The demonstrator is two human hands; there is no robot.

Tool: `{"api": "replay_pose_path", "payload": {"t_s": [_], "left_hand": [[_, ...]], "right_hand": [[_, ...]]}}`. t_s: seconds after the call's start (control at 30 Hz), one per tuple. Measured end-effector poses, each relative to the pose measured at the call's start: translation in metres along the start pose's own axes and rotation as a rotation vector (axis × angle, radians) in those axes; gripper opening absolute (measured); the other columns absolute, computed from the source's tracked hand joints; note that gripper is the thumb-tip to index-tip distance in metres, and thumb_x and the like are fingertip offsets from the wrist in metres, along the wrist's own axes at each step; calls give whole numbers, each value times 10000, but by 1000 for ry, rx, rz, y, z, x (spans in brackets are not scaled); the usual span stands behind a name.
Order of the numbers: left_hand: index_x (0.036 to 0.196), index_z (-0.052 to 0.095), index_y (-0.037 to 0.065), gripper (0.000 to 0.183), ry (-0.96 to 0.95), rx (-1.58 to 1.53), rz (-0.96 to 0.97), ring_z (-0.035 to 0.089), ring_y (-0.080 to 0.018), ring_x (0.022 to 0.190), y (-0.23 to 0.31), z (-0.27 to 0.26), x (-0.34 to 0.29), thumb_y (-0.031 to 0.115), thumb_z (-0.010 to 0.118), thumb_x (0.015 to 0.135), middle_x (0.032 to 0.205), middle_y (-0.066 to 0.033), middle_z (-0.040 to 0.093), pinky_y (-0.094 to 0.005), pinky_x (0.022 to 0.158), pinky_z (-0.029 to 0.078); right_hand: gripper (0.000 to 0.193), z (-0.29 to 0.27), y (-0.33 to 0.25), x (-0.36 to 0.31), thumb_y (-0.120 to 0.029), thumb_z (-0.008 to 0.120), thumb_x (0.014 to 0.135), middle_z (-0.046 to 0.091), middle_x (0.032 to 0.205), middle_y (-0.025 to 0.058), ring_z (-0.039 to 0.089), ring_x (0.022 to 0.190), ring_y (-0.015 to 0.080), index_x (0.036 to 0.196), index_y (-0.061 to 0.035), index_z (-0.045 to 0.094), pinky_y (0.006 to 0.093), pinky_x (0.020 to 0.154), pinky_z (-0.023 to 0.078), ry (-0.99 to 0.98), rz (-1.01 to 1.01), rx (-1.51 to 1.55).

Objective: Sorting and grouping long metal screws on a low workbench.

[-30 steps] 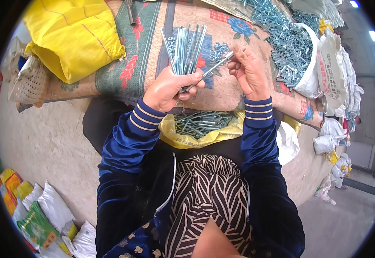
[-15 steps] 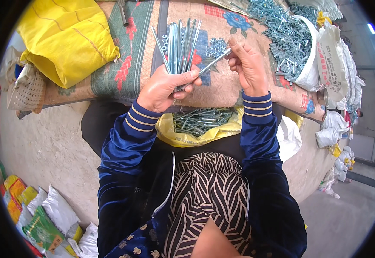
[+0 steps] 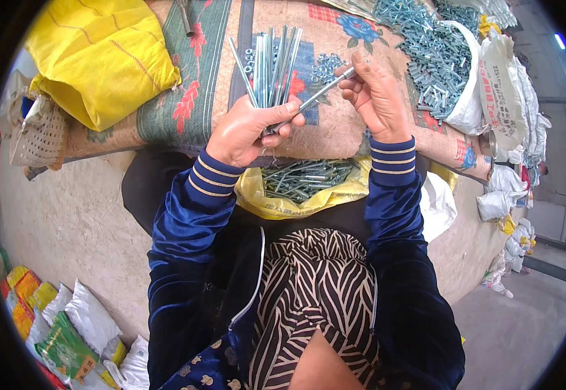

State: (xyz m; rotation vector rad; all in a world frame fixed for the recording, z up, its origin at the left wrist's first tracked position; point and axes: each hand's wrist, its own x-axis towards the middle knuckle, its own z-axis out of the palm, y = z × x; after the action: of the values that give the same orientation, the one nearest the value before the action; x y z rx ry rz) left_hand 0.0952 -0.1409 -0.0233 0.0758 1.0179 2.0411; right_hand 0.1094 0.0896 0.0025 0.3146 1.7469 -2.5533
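Observation:
My left hand (image 3: 240,133) is closed around a fanned bundle of thin metal rods (image 3: 275,68) standing upright from the fist. One more metal rod (image 3: 318,96) slants out of that grip to the right, its far end thicker, like a short sleeve or nut. My right hand (image 3: 385,104) pinches this thicker end between thumb and fingers; the exact fitting is partly hidden. Just behind the hands, small metal nuts (image 3: 327,67) lie in a pile on the patterned cloth (image 3: 335,133). More nuts (image 3: 249,62) show left of the bundle.
A yellow woven bag (image 3: 266,207) in my lap holds loose metal rods (image 3: 305,179). At the far right, many short metal sleeves (image 3: 432,68) spill from a white sack (image 3: 468,107). A yellow sack (image 3: 101,58) lies far left, beside a metal tube (image 3: 185,18).
My right hand has shifted slightly to the right and tilted, its fingers spreading a little around the rod's end. The left hand and its bundle have barely moved.

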Motion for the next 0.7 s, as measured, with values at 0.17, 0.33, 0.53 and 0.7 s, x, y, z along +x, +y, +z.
{"api": "replay_pose_path", "payload": {"t_s": [0.17, 0.33, 0.53, 0.7], "left_hand": [[993, 556, 11, 173, -17, -42, -3, 505, -58, 586, -2, -5, 2, 96, 637, 866, 807, -78, 622, -149, 408, 319], [1047, 543, 20, 221, -34, -59, -17, 523, -79, 572, 0, -4, 1, 102, 643, 868, 797, -103, 620, -160, 413, 343], [1038, 548, 20, 219, -30, -48, -27, 521, -76, 570, 1, -2, -3, 108, 649, 865, 800, -103, 624, -160, 412, 343], [998, 551, 15, 182, -10, 8, -13, 500, -47, 571, 0, 0, -5, 96, 642, 863, 802, -69, 620, -141, 402, 311]], "right_hand": [[248, 4, -7, -9, -204, 600, 914, 655, 886, 107, 667, 724, 155, 1034, 12, 581, 224, 632, 563, -49, 13, 70], [242, -8, -9, -11, -198, 604, 912, 656, 878, 94, 664, 718, 142, 1047, 2, 585, 201, 604, 549, -47, -10, -61], [224, -3, -10, -13, -267, 671, 868, 646, 760, 56, 638, 597, 94, 874, -62, 580, 184, 494, 504, 65, 11, -185], [242, -1, -10, -14, -291, 695, 848, 632, 693, 48, 597, 523, 80, 809, -86, 572, 173, 447, 443, 120, 15, -206]]}}
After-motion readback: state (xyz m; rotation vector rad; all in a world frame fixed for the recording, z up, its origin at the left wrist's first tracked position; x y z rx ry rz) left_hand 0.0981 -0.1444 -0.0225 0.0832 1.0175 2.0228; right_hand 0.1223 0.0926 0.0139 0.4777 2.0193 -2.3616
